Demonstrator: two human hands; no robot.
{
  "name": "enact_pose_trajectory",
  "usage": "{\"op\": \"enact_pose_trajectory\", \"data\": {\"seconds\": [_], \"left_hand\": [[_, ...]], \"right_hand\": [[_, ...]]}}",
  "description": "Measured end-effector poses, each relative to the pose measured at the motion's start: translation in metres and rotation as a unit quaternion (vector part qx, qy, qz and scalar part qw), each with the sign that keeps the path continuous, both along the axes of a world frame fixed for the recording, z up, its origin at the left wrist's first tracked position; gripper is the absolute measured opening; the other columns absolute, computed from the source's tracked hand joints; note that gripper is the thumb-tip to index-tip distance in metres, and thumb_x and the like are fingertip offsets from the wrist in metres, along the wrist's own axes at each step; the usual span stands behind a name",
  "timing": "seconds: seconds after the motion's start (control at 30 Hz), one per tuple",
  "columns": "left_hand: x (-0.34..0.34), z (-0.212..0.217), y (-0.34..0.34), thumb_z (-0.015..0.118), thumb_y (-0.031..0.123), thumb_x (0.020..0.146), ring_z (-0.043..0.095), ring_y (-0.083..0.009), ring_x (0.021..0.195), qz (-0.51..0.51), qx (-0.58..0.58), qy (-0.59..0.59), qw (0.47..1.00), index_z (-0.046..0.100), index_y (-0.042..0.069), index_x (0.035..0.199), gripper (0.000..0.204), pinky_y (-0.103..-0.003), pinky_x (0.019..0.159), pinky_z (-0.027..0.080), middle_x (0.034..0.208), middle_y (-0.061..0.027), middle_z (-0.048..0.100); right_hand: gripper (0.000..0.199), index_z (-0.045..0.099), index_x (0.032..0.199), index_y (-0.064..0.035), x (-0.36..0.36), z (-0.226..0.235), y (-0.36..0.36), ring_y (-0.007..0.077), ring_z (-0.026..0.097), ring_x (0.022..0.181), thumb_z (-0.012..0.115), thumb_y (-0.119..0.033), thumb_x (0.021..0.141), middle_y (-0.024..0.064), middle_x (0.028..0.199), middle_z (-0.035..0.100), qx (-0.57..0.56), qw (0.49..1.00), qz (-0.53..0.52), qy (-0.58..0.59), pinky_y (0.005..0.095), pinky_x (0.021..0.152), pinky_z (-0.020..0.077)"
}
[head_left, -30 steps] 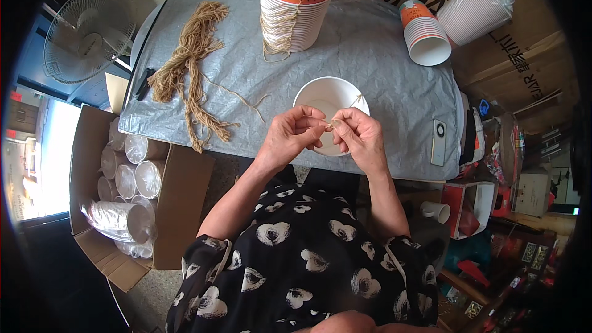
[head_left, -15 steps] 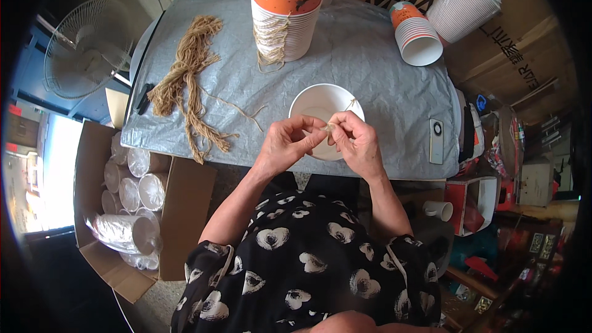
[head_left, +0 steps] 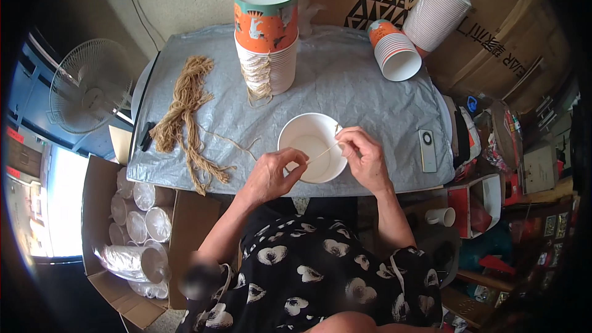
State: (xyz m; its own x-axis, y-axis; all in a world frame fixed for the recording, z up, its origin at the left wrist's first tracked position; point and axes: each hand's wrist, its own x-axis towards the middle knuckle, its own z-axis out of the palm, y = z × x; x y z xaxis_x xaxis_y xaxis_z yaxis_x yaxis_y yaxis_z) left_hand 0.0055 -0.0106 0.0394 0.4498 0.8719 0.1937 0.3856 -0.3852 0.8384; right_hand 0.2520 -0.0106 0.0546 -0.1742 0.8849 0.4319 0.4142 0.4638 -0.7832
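A white paper bucket (head_left: 303,128) stands with its mouth up near the table's front edge. Over its mouth my two hands stretch a thin piece of twine (head_left: 320,156) between them. My left hand (head_left: 271,174) pinches one end between thumb and fingers. Near the rim's right side, my right hand (head_left: 365,159) pinches the twine, and a short bit of it shows at the rim there. Farther back rises a stack of upside-down orange-and-white paper buckets (head_left: 266,28), with loops of twine down its side. A bundle of tan twine (head_left: 185,105) lies to the left.
A grey sheet (head_left: 345,95) covers the table. Toward the back right lie more nested buckets (head_left: 398,61) and a wrapped stack (head_left: 438,12). A phone (head_left: 427,150) lies at the right. Left of the table are a fan (head_left: 89,92) and a carton (head_left: 194,225) of wrapped tubs.
My hands have moved apart from a pinch close together, and the twine now stretches between them. The view has tilted up, showing more of the bucket stack.
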Motion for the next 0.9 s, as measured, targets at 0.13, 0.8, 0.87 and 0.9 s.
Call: {"op": "enact_pose_trajectory", "data": {"seconds": [0.13,0.8,0.87,0.9], "left_hand": [[-0.011,-0.015,-0.002,0.071,0.006,0.090,0.072,-0.0219,0.085,-0.048,0.056,0.010,0.997,0.071,0.004,0.096,0.006,-0.034,0.067,0.058,0.101,-0.0075,0.074],[0.005,-0.016,-0.023,0.073,0.011,0.096,0.066,-0.0092,0.083,0.142,-0.221,-0.521,0.812,0.074,0.000,0.108,0.016,-0.023,0.075,0.051,0.096,-0.0052,0.075],[0.010,-0.012,-0.027,0.072,0.013,0.097,0.065,-0.0086,0.083,0.137,-0.205,-0.548,0.800,0.074,0.001,0.111,0.018,-0.021,0.074,0.048,0.097,-0.0040,0.075],[0.013,-0.008,-0.029,0.072,0.014,0.097,0.064,-0.0082,0.082,0.143,-0.196,-0.548,0.800,0.074,0.001,0.111,0.019,-0.021,0.074,0.048,0.097,-0.0040,0.075]], "right_hand": [[0.003,0.061,0.098,0.0028,0.021,-0.004,0.009,0.0100,0.058,0.077,0.061,0.000,0.098,0.0064,0.106,0.067,0.035,0.995,-0.083,0.029,0.0252,0.071,0.0500],[0.107,0.032,0.156,0.0018,0.020,-0.012,-0.009,0.0297,0.038,0.146,0.082,-0.056,0.081,0.0185,0.156,0.041,-0.056,0.974,-0.028,0.217,0.0461,0.120,0.0303],[0.119,0.027,0.157,0.0033,0.014,-0.024,-0.018,0.0270,0.037,0.146,0.084,-0.063,0.076,0.0151,0.155,0.041,-0.096,0.949,0.037,0.299,0.0437,0.122,0.0270],[0.121,0.026,0.158,0.0034,0.009,-0.028,-0.023,0.0263,0.036,0.146,0.085,-0.063,0.075,0.0139,0.156,0.039,-0.093,0.942,0.037,0.320,0.0431,0.122,0.0269]]}}
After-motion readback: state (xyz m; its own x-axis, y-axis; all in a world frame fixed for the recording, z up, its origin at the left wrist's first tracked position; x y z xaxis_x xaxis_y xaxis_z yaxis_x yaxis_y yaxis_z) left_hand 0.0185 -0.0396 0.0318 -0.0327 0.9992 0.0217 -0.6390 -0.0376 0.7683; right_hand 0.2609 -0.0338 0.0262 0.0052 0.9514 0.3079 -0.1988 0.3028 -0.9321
